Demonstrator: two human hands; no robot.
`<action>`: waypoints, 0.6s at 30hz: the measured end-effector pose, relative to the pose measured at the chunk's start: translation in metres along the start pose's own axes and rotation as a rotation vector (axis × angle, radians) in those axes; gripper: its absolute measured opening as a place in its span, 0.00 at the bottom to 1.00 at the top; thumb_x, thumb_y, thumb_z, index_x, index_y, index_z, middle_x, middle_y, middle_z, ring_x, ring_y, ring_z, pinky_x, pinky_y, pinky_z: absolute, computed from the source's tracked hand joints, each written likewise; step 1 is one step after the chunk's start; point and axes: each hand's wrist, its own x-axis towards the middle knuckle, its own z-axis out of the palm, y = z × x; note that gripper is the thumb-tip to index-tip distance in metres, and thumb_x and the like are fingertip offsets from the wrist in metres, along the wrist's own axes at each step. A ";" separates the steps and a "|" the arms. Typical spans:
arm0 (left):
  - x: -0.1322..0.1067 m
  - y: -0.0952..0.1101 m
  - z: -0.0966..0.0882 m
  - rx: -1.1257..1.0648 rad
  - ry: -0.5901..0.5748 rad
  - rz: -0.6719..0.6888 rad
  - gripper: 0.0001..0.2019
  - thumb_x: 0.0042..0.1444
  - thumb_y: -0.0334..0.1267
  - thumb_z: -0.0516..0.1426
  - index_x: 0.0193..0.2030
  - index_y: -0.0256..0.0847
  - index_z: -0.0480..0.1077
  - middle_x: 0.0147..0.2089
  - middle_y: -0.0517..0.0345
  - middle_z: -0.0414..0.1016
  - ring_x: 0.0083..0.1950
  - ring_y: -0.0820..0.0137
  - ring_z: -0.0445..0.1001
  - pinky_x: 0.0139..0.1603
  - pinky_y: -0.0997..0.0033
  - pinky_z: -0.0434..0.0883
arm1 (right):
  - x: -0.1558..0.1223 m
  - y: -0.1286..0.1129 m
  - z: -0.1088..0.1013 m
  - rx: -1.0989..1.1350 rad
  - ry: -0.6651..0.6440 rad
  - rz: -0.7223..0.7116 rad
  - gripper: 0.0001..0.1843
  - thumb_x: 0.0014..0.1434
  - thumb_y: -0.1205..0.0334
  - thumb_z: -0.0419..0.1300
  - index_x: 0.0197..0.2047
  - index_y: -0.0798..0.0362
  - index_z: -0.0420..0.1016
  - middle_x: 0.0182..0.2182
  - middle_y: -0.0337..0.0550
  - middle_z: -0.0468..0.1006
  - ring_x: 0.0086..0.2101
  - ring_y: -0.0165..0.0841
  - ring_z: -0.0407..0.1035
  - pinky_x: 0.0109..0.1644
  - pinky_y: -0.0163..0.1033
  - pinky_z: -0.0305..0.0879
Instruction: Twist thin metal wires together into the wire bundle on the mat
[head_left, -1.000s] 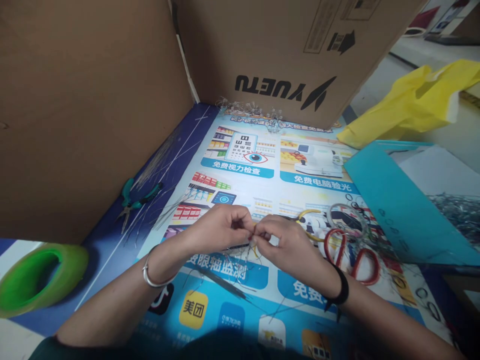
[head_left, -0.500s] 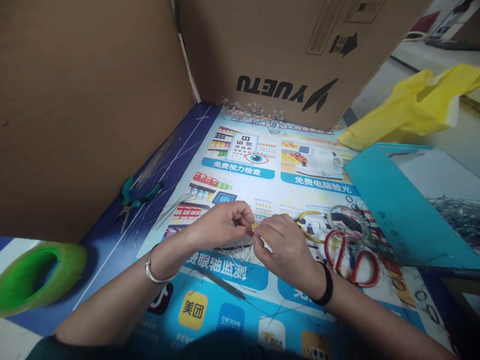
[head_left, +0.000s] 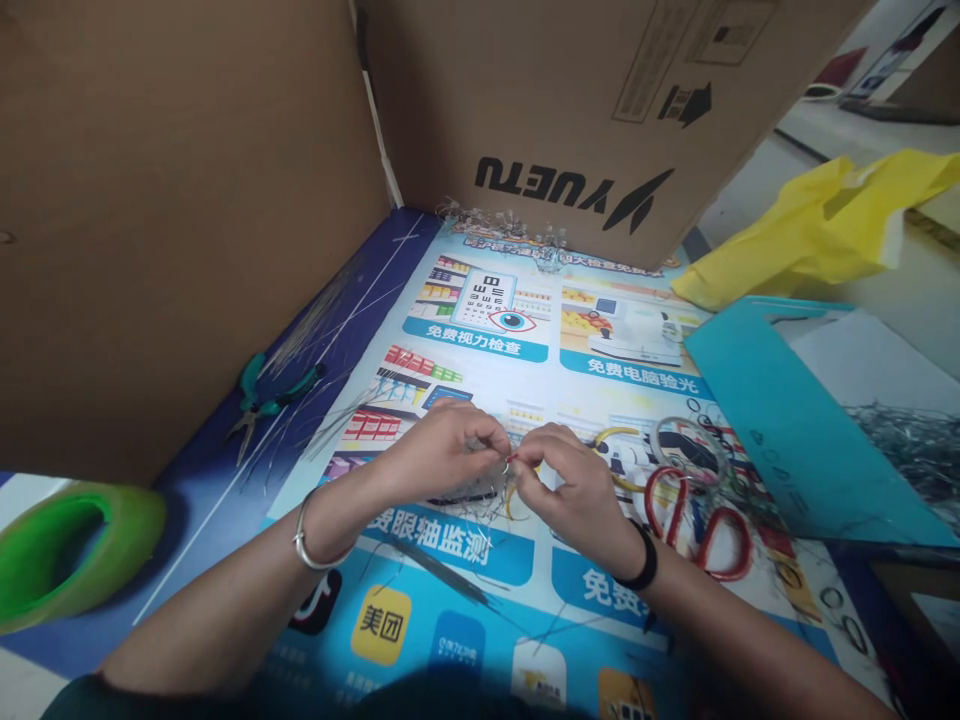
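Note:
My left hand (head_left: 439, 455) and my right hand (head_left: 574, 485) meet fingertip to fingertip over a printed poster (head_left: 525, 340). Both are pinched on a small piece of thin wire (head_left: 508, 462) with a bit of red and yellow at the join. Loose thin wires (head_left: 465, 505) lie under and around my hands. A silver bangle is on my left wrist and a black band on my right.
Red-handled scissors (head_left: 701, 520) lie just right of my right hand among wire rings. Green-handled pliers (head_left: 262, 395) and a wire bundle lie at the left by a cardboard wall (head_left: 172, 220). A green tape roll (head_left: 52, 550), blue bag (head_left: 787, 430) and yellow bag (head_left: 817, 230) surround the poster.
My hands stayed pinched together and shifted slightly; the right fingers worked round the wire at the join. Nothing else moved apart from a small camera shift.

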 end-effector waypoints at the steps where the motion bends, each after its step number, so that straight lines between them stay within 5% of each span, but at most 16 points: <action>1: 0.000 0.000 0.001 0.004 -0.003 0.003 0.05 0.54 0.32 0.56 0.31 0.42 0.74 0.31 0.62 0.78 0.36 0.71 0.72 0.48 0.67 0.62 | 0.000 0.000 0.000 -0.003 0.002 -0.006 0.08 0.55 0.73 0.54 0.27 0.51 0.65 0.26 0.41 0.73 0.31 0.32 0.68 0.37 0.39 0.65; 10: -0.001 0.003 -0.001 0.024 -0.057 0.056 0.09 0.55 0.30 0.53 0.30 0.41 0.74 0.29 0.61 0.76 0.34 0.72 0.70 0.47 0.66 0.62 | -0.004 0.009 0.001 -0.216 0.003 -0.206 0.07 0.55 0.73 0.54 0.31 0.52 0.68 0.28 0.43 0.75 0.32 0.34 0.66 0.37 0.41 0.61; 18: 0.002 0.001 0.002 -0.064 -0.030 0.017 0.08 0.52 0.28 0.54 0.27 0.40 0.73 0.28 0.62 0.75 0.33 0.74 0.70 0.46 0.70 0.63 | -0.006 0.008 0.000 -0.280 -0.032 -0.222 0.06 0.56 0.73 0.55 0.32 0.52 0.68 0.29 0.43 0.75 0.32 0.34 0.65 0.38 0.42 0.60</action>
